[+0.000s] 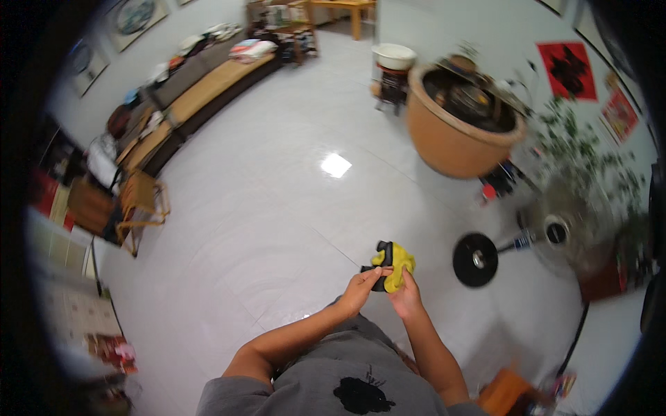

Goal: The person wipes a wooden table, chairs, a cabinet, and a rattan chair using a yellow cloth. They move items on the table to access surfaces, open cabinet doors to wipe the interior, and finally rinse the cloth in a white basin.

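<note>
Both hands meet in front of my grey T-shirt, above the tiled floor. A bright yellow cloth-like piece [401, 262] is bunched in my right hand [407, 299], its thumb lying over the near edge. Against it sits a black object [384, 249] with stubby, rounded ends; its exact kind is hard to make out. My left hand [360, 289] has thumb and fingertips pinched at the black object, where it meets the yellow piece. Fingers hide part of both things.
A pedestal fan [556, 231] on a round black base [474, 260] stands to the right. Beyond it are a large clay pot [452, 143] and a white basin [395, 56] on a stand. A long sofa [203, 99] and a wooden chair [143, 200] line the left.
</note>
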`<state>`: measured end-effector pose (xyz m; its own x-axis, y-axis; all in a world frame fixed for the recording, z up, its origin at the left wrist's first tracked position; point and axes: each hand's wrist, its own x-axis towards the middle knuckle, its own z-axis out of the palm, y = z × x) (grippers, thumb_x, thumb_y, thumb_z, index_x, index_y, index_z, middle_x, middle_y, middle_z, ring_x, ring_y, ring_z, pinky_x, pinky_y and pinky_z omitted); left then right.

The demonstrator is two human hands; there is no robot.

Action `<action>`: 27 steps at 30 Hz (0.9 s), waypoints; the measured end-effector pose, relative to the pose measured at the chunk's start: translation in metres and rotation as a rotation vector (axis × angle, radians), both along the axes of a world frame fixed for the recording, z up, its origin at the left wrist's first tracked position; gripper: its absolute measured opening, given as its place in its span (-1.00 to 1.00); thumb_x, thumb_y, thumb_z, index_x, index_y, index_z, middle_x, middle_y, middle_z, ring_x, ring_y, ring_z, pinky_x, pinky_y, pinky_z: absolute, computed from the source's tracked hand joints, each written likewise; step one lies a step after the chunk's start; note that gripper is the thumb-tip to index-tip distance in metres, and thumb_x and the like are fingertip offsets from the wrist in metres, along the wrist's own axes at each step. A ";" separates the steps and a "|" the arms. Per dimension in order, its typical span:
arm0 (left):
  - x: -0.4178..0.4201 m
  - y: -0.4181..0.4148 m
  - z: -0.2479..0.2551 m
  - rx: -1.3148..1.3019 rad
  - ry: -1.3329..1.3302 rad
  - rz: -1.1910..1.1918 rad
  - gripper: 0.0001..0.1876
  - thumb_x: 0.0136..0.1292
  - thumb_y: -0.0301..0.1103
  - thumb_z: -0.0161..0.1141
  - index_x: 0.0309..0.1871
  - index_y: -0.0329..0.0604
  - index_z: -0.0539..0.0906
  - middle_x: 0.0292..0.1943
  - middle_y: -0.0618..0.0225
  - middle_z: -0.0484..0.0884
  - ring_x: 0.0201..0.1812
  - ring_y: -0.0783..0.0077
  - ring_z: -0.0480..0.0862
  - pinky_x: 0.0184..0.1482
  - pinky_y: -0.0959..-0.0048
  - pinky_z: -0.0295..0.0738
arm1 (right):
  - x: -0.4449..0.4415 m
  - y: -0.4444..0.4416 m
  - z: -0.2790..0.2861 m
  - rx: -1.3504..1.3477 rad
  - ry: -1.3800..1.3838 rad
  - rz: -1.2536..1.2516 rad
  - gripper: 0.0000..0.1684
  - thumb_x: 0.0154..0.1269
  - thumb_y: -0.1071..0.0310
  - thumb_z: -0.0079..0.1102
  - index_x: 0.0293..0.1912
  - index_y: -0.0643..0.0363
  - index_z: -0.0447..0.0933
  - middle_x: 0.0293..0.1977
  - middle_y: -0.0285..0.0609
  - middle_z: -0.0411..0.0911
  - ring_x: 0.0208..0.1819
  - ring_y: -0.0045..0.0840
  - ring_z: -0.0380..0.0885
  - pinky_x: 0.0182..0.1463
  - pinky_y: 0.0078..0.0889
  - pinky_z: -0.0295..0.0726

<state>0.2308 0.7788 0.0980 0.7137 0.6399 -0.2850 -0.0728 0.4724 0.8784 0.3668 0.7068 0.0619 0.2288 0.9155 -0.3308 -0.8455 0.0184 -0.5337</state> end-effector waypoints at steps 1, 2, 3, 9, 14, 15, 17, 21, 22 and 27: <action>-0.004 0.017 0.002 -0.076 0.056 0.073 -0.56 0.59 -0.11 -0.06 0.21 -0.26 0.63 0.28 0.30 0.55 0.30 0.41 0.46 0.37 0.39 0.24 | -0.003 0.017 0.008 0.056 -0.071 0.008 -0.51 0.58 0.09 -0.12 0.30 0.18 0.37 0.16 -0.18 0.51 0.21 -0.43 0.49 0.31 -0.27 0.41; -0.009 0.033 0.004 -0.062 0.058 0.162 -0.52 0.58 -0.05 -0.06 0.31 -0.21 0.53 0.31 0.31 0.51 0.30 0.42 0.45 0.35 0.39 0.26 | -0.007 0.036 0.016 0.066 -0.126 0.028 -0.53 0.54 0.20 -0.06 0.29 0.25 0.37 0.12 -0.18 0.52 0.19 -0.46 0.48 0.32 -0.32 0.37; -0.009 0.051 0.004 -0.059 0.081 0.242 -0.46 0.57 0.01 -0.07 0.41 -0.16 0.43 0.34 0.32 0.47 0.31 0.43 0.43 0.33 0.39 0.27 | -0.011 0.059 0.021 -0.040 -0.238 0.070 -0.53 0.51 0.25 -0.02 0.29 0.25 0.36 0.12 -0.19 0.52 0.19 -0.47 0.48 0.32 -0.33 0.36; -0.036 0.196 0.001 -0.374 -0.114 0.226 -0.25 0.47 0.27 -0.07 0.57 0.14 0.11 0.41 0.47 0.32 0.35 0.43 0.39 0.34 0.37 0.30 | -0.049 0.210 0.051 0.107 -0.731 0.377 -0.32 0.31 0.44 0.20 0.38 0.27 0.25 0.13 -0.24 0.48 0.15 -0.47 0.46 0.27 -0.43 0.35; -0.064 0.324 0.011 -0.417 -0.386 0.260 -0.40 0.49 0.24 -0.08 0.34 0.00 0.42 0.19 0.35 0.54 0.22 0.38 0.53 0.29 0.32 0.45 | -0.059 0.344 0.083 0.339 -1.206 0.610 -0.20 0.34 0.23 0.28 0.41 0.35 0.16 0.25 0.10 0.38 0.31 -0.18 0.37 0.35 -0.24 0.32; -0.065 0.341 0.013 -0.442 -0.425 0.293 -0.40 0.48 0.24 -0.07 0.33 -0.01 0.43 0.18 0.35 0.55 0.21 0.37 0.55 0.27 0.31 0.46 | -0.063 0.363 0.087 0.354 -1.345 0.625 -0.20 0.33 0.22 0.29 0.40 0.35 0.17 0.26 0.12 0.37 0.31 -0.15 0.36 0.35 -0.22 0.32; -0.073 0.373 0.017 -0.496 -0.479 0.359 -0.41 0.48 0.23 -0.03 0.30 -0.03 0.45 0.15 0.33 0.57 0.17 0.35 0.58 0.25 0.30 0.49 | -0.070 0.395 0.096 0.417 -1.627 0.594 -0.19 0.31 0.22 0.30 0.39 0.35 0.19 0.28 0.17 0.35 0.33 -0.08 0.35 0.35 -0.18 0.34; -0.102 0.427 0.018 -0.509 -0.453 0.412 -0.46 0.45 0.16 0.06 0.21 -0.11 0.53 0.10 0.28 0.61 0.09 0.32 0.62 0.18 0.31 0.54 | -0.089 0.456 0.106 0.514 -1.608 0.675 -0.26 0.26 0.26 0.34 0.33 0.36 0.31 0.24 0.14 0.42 0.24 -0.03 0.44 0.29 -0.15 0.42; -0.112 0.440 0.016 -0.522 -0.487 0.422 -0.46 0.45 0.16 0.06 0.21 -0.11 0.53 0.09 0.28 0.61 0.08 0.32 0.62 0.17 0.31 0.54 | -0.094 0.472 0.108 0.523 -1.553 0.683 -0.37 0.25 0.31 0.33 0.27 0.32 0.41 0.20 0.10 0.49 0.22 -0.06 0.48 0.27 -0.17 0.45; -0.172 0.503 -0.010 -0.499 -0.491 0.608 -0.45 0.45 0.15 0.06 0.21 -0.13 0.54 0.09 0.24 0.62 0.06 0.29 0.63 0.16 0.30 0.55 | -0.116 0.564 0.099 0.665 -1.421 0.853 -0.55 0.28 0.39 0.28 0.16 0.26 0.56 0.16 0.07 0.56 0.20 -0.17 0.53 0.26 -0.26 0.48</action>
<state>0.0589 1.2813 0.0875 0.4093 0.8283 -0.3826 -0.7419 0.5463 0.3889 0.2510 1.2708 0.1612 -0.5811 0.8054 0.1168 0.3226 0.3598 -0.8755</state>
